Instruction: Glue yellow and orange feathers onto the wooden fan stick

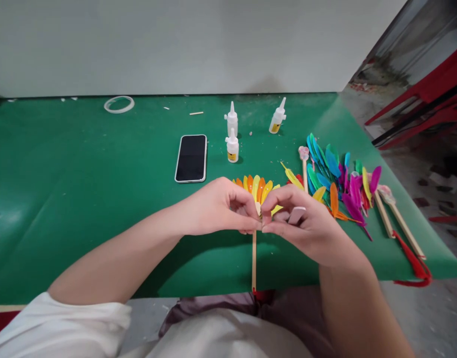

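Both hands meet over a feather fan with a row of yellow and orange feathers and a thin wooden handle. My left hand is closed in a pinch at the feathers' base; what its fingertips grip is hidden. My right hand is also pinched, its fingertips almost touching the left ones. A small, flat, pale strip sticks out from among the right fingers. The handle points toward me, with a red tassel at the table's front edge.
Loose coloured feathers lie to the right, beside wooden fan handles with a red tassel. White glue bottles stand behind the hands. A phone and a tape roll lie on the green table. A pale wall borders its back.
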A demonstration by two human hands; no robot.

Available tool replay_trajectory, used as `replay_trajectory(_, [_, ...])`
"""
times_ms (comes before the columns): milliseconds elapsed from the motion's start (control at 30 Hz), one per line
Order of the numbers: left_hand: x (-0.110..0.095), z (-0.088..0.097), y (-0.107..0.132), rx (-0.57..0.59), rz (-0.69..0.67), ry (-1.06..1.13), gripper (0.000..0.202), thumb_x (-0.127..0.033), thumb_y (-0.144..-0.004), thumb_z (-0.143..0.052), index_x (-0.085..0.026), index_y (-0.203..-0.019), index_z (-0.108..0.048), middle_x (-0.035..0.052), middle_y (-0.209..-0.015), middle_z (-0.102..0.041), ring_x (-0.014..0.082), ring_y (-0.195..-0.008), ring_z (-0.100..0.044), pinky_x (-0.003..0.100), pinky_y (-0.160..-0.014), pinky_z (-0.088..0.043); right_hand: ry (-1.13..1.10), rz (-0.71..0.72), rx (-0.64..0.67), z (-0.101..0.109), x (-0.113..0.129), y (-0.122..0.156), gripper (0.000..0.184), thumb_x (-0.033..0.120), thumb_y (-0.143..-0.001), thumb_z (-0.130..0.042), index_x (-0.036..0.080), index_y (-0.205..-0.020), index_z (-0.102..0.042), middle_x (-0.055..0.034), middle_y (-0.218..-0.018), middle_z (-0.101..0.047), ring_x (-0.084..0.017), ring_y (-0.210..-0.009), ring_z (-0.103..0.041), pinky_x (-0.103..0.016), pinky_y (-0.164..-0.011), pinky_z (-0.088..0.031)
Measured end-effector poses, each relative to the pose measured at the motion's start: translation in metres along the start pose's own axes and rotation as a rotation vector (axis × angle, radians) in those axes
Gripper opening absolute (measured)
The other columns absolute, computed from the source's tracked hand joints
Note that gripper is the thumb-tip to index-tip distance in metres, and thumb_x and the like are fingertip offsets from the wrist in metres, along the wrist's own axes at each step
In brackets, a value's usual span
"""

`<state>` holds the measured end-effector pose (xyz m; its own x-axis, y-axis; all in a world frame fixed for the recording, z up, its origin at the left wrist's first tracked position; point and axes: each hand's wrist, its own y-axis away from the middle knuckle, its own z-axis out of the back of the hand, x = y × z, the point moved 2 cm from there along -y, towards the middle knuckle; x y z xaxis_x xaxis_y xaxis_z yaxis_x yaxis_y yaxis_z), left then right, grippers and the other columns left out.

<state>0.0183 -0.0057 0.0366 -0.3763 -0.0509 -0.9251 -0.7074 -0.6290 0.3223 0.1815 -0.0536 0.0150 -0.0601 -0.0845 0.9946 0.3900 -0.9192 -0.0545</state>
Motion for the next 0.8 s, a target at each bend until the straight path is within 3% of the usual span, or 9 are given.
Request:
replay_trajectory(133, [-0.0004, -0.0008, -0.0002, 0.006, -0.007, 0.037, 0.013, -0.024, -0.065, -0.073, -0.014, -0.062, -0.065, -0.0015, -0.057, -0.065, 0.0082, -0.056, -0.06, 0.017, -0.055, -0.049, -0.013, 0.012, -0.021, 0.0003, 0.0006, -0.0002, 0.02, 0.008, -0.077, -0.061, 0.022, -0.089, -0.053, 0.0027, -0.079, -0.059, -0.003, -0.044, -0.035, -0.018, -0.04, -0.03])
replay_trajectory(467, [0.0036, -0.0009, 0.0, 0.032, -0.012, 0.047, 0.011, -0.023, -0.067, -0.071, -0.014, -0.064, -0.066, -0.0015, -0.059, -0.066, 0.0077, -0.056, -0.06, 0.016, -0.055, -0.047, 0.009, 0.05, -0.016, 0.0011, 0.0006, -0.0009, 0.018, 0.009, -0.076, -0.063, 0.022, -0.085, -0.055, 0.002, -0.079, -0.06, -0.007, -0.059, -0.053, -0.018, -0.05, -0.04])
replay_trajectory(667, [0.0032, 0.0003, -0.0002, 0.035, -0.039, 0.003, 0.013, -0.025, -0.068, -0.069, -0.014, -0.062, -0.066, -0.0012, -0.059, -0.066, 0.0084, -0.058, -0.06, 0.017, -0.056, -0.047, 0.065, 0.013, -0.013, 0.0016, -0.0004, 0.0008, 0.015, 0.012, -0.076, -0.064, 0.021, -0.085, -0.056, 0.0019, -0.076, -0.059, -0.006, -0.052, -0.046, -0.019, -0.044, -0.035])
replay_trajectory(800, [0.0035, 0.0005, -0.0002, 0.025, -0.063, -0.035, 0.013, -0.026, -0.069, -0.069, -0.015, -0.062, -0.066, -0.0015, -0.059, -0.066, 0.0082, -0.057, -0.06, 0.017, -0.056, -0.046, 0.083, 0.045, -0.023, 0.0015, 0.0007, 0.0011, 0.013, 0.013, -0.077, -0.063, 0.021, -0.086, -0.057, 0.0009, -0.078, -0.06, -0.007, -0.055, -0.049, -0.019, -0.046, -0.038])
